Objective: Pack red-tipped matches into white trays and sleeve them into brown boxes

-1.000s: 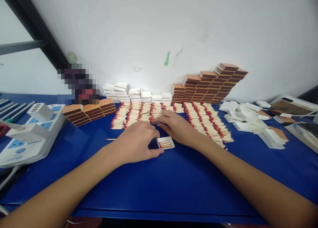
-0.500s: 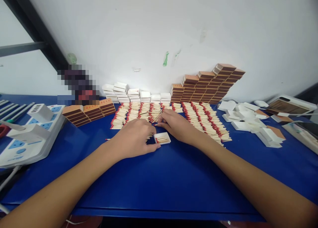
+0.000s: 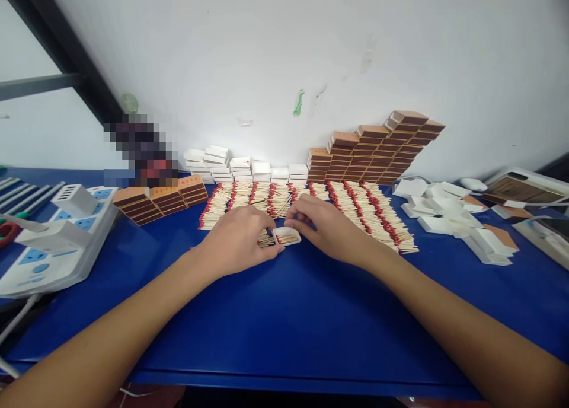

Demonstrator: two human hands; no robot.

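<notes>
A small white matchbox tray with several matches in it is at the middle of the blue table, slightly tilted. My left hand grips it at its left end, the thumb in front and the fingers behind. At the far right side of the tray is my right hand, its thumb and fingertips pinched together. Whatever lies between those fingertips is too small to make out. Red-tipped matches lie in long rows just behind both hands. A few more matches show beneath my left hand.
White trays and brown matchboxes are stacked along the wall. More matchboxes stand at the left, near a power strip. Loose white trays form a heap at the right.
The tray has moved slightly up and left and tilted in my left hand. My right hand has shifted slightly right, from the match rows to the tray's far side.
</notes>
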